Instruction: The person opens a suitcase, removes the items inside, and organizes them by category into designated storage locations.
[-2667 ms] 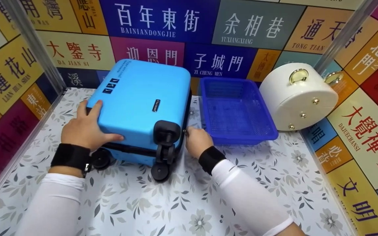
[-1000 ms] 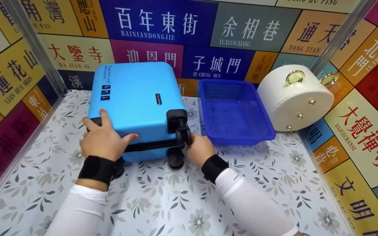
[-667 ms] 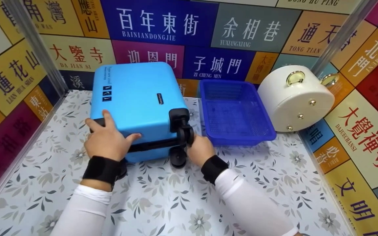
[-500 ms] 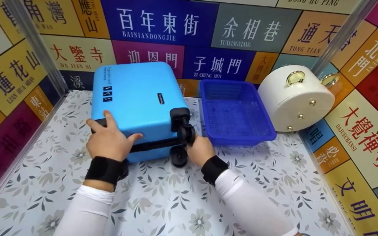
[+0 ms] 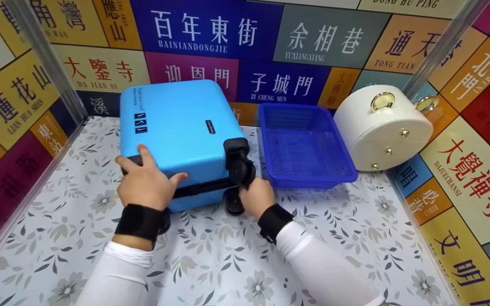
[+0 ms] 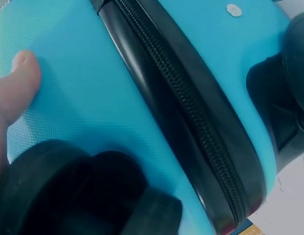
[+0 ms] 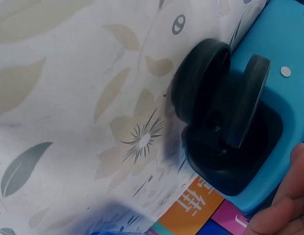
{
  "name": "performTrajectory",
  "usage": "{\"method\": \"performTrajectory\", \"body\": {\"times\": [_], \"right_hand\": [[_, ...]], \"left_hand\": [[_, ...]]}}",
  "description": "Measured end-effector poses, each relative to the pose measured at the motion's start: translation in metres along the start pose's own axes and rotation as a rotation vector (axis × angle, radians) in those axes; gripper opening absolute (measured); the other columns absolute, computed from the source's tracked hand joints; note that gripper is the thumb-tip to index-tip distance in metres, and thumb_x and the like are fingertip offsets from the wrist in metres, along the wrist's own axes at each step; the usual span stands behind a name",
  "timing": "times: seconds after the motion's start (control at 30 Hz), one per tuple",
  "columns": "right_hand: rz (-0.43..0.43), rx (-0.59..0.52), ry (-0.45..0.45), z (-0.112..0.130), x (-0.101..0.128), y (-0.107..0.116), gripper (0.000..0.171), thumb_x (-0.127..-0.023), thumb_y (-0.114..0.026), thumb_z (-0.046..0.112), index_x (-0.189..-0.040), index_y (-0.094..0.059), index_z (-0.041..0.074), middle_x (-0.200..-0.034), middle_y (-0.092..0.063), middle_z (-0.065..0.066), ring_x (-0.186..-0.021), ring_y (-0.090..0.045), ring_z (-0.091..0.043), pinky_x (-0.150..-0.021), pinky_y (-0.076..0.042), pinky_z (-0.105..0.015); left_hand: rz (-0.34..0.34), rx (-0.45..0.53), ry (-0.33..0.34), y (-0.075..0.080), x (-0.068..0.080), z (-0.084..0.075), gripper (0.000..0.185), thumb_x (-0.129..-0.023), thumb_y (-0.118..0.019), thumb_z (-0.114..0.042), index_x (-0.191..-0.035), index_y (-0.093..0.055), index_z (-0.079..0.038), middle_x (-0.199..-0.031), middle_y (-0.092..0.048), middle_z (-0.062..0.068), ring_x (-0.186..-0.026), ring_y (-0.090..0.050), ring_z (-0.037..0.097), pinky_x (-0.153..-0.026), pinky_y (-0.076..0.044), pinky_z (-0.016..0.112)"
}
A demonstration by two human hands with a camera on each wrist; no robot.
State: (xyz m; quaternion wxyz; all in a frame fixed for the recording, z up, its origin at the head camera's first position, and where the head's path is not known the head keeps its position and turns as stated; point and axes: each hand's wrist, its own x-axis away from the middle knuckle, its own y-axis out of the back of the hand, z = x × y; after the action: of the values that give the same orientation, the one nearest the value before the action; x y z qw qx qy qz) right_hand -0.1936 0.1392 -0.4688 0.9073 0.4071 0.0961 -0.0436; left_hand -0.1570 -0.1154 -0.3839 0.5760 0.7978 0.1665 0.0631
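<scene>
The blue suitcase (image 5: 181, 136) lies flat on the floral tabletop (image 5: 211, 263), left of centre and toward the far wall, with its wheeled end facing me and its black zipper (image 6: 191, 112) running along that near edge. My left hand (image 5: 147, 182) rests over the near left corner of the case: my fingers spread across the top shell, thumb pointing right along the edge, pressing on it rather than wrapped around anything; in the left wrist view one fingertip lies flat on the textured blue shell beside a black wheel housing. My right hand (image 5: 257, 196) is at the near right corner, right by the black caster wheels (image 7: 218, 98), with its fingers curled in toward the case; whether they actually pinch something there I cannot tell, since the wheels hide the tips. Just to the right of the suitcase stands a blue plastic basket (image 5: 309, 144), close to it but apart. Farther right, against the right wall, sits a round white case (image 5: 381, 127) with gold rings and studs. Colourful sign panels (image 5: 211, 29) with Chinese characters line the walls.
</scene>
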Motion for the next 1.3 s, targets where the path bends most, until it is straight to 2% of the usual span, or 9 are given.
{"method": "performTrajectory", "body": {"times": [0.3, 0.53, 0.63, 0.73, 0.87, 0.97, 1.07, 1.13, 1.3], "right_hand": [[-0.059, -0.020, 0.026, 0.000, -0.003, -0.005, 0.023, -0.097, -0.065, 0.014, -0.081, -0.074, 0.001, -0.083, -0.077, -0.023, -0.081, -0.077, -0.043, -0.072, -0.060, -0.056], [-0.100, 0.012, 0.015, -0.005, -0.014, -0.004, 0.024, -0.100, -0.065, 0.015, -0.086, -0.075, -0.002, -0.087, -0.077, -0.026, -0.087, -0.076, -0.046, -0.078, -0.060, -0.058], [-0.099, 0.029, -0.003, -0.006, -0.019, -0.003, 0.024, -0.101, -0.063, 0.015, -0.090, -0.074, -0.003, -0.090, -0.077, -0.028, -0.089, -0.076, -0.047, -0.080, -0.060, -0.058], [-0.092, 0.027, -0.023, -0.007, -0.022, -0.001, 0.025, -0.103, -0.062, 0.016, -0.092, -0.074, -0.003, -0.093, -0.077, -0.028, -0.091, -0.076, -0.047, -0.082, -0.060, -0.058], [-0.102, 0.024, -0.015, -0.009, -0.024, 0.001, 0.024, -0.102, -0.064, 0.016, -0.093, -0.075, -0.003, -0.093, -0.077, -0.028, -0.091, -0.075, -0.047, -0.082, -0.060, -0.059], [-0.116, 0.034, 0.009, -0.012, -0.025, 0.001, 0.024, -0.101, -0.065, 0.015, -0.092, -0.075, -0.004, -0.091, -0.077, -0.029, -0.090, -0.075, -0.048, -0.080, -0.059, -0.059], [-0.114, 0.035, 0.020, -0.013, -0.026, 0.000, 0.023, -0.101, -0.065, 0.015, -0.093, -0.075, -0.005, -0.091, -0.077, -0.029, -0.090, -0.075, -0.048, -0.080, -0.060, -0.059], [-0.106, 0.032, 0.022, -0.013, -0.026, 0.000, 0.023, -0.101, -0.065, 0.015, -0.094, -0.075, -0.005, -0.092, -0.077, -0.028, -0.090, -0.076, -0.047, -0.080, -0.060, -0.058], [-0.093, 0.028, -0.001, -0.012, -0.027, 0.002, 0.026, -0.103, -0.062, 0.018, -0.097, -0.076, -0.004, -0.095, -0.078, -0.027, -0.092, -0.076, -0.045, -0.083, -0.060, -0.057]], "left_hand": [[-0.014, 0.035, -0.022, 0.001, 0.010, -0.007, 0.123, -0.088, -0.066, -0.076, -0.169, -0.007, -0.004, -0.158, -0.014, 0.052, -0.059, -0.063, 0.038, -0.051, -0.053, 0.047], [-0.057, 0.052, -0.068, 0.001, 0.026, -0.018, 0.111, -0.095, -0.065, -0.066, -0.166, -0.017, 0.004, -0.152, -0.022, 0.056, -0.060, -0.065, 0.041, -0.052, -0.055, 0.053], [-0.038, 0.024, -0.109, 0.004, 0.033, -0.020, 0.108, -0.097, -0.060, -0.067, -0.165, -0.020, 0.007, -0.150, -0.026, 0.057, -0.050, -0.060, 0.033, -0.045, -0.051, 0.045], [0.028, 0.019, -0.169, 0.015, 0.035, -0.015, 0.100, -0.101, -0.054, -0.066, -0.163, -0.025, 0.007, -0.145, -0.034, 0.055, -0.052, -0.061, 0.033, -0.043, -0.051, 0.042], [0.121, 0.055, -0.259, 0.040, 0.017, 0.009, 0.073, -0.108, -0.052, -0.052, -0.158, -0.041, 0.000, -0.139, -0.045, 0.046, -0.082, -0.069, 0.051, -0.063, -0.059, 0.060], [0.164, 0.089, -0.346, 0.050, -0.005, 0.031, 0.063, -0.107, -0.057, -0.046, -0.157, -0.048, -0.010, -0.150, -0.043, 0.037, -0.121, -0.057, 0.060, -0.092, -0.051, 0.075], [0.196, 0.119, -0.450, 0.042, -0.026, 0.044, 0.077, -0.099, -0.067, -0.057, -0.161, -0.044, -0.018, -0.166, -0.031, 0.029, -0.148, -0.033, 0.058, -0.111, -0.033, 0.080], [0.205, 0.136, -0.507, 0.033, -0.036, 0.046, 0.092, -0.091, -0.071, -0.067, -0.164, -0.040, -0.022, -0.173, -0.022, 0.023, -0.157, -0.017, 0.056, -0.116, -0.021, 0.082], [0.181, 0.201, -0.550, 0.014, -0.047, 0.041, 0.101, -0.082, -0.080, -0.067, -0.165, -0.039, -0.025, -0.175, -0.024, 0.016, -0.163, -0.006, 0.048, -0.121, -0.013, 0.081]]}}
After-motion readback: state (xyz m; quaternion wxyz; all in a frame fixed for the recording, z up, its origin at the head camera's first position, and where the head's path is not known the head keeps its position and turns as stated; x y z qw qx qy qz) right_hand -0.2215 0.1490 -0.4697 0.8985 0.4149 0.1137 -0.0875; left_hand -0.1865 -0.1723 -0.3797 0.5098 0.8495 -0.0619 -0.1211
